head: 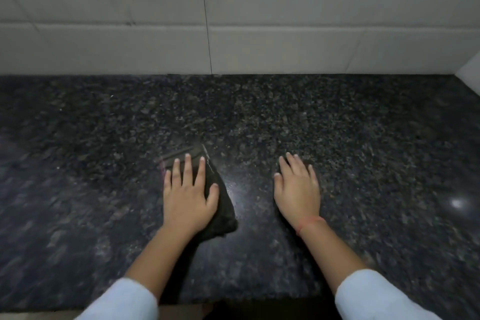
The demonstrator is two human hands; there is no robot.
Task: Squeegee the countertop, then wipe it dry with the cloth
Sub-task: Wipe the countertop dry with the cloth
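A dark cloth [223, 212] lies flat on the black speckled granite countertop [363, 138], near the front middle. My left hand [188, 193] presses down on the cloth with straight, spread fingers, covering most of it. My right hand [297, 188] rests flat on the bare countertop a little to the right of the cloth, fingers straight, holding nothing. No squeegee is in view.
A white tiled wall [259, 21] runs along the back of the countertop, with a side wall [471, 73] at the far right corner. The counter's front edge [259, 299] lies just below my forearms. A bright light reflection [457, 202] shows on the right.
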